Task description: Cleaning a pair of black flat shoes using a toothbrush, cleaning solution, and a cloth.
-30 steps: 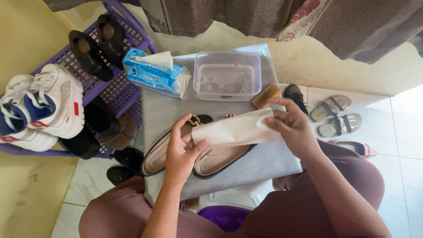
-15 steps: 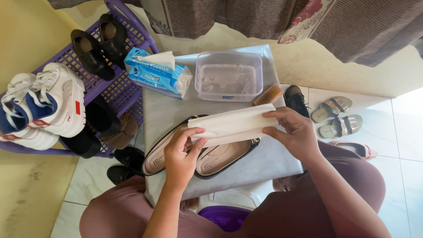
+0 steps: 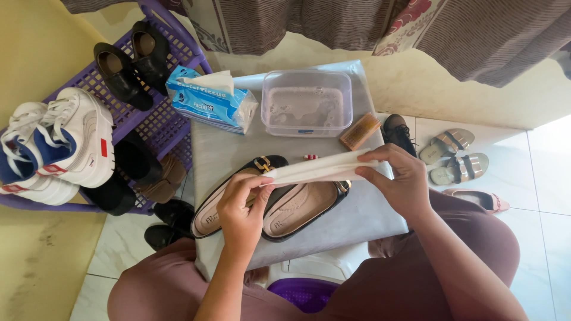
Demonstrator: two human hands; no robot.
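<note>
1. While the left hand [image 3: 241, 208] pinches the near-left end of the folded white tissue [image 3: 321, 169] and the right hand [image 3: 401, 181] grips its right end, keep it taut.
2. Fold it evenly above the black flats [image 3: 270, 199] on the grey board [image 3: 357, 220].

We see the left hand [image 3: 241, 208] and right hand [image 3: 401, 178] pinching opposite ends of a folded white tissue [image 3: 318, 170], stretched above 2 black flat shoes with beige insoles [image 3: 270, 199]. These rest on a grey-covered small table [image 3: 363, 217], near a clear plastic container [image 3: 307, 103] and a blue tissue pack [image 3: 209, 102].
</note>
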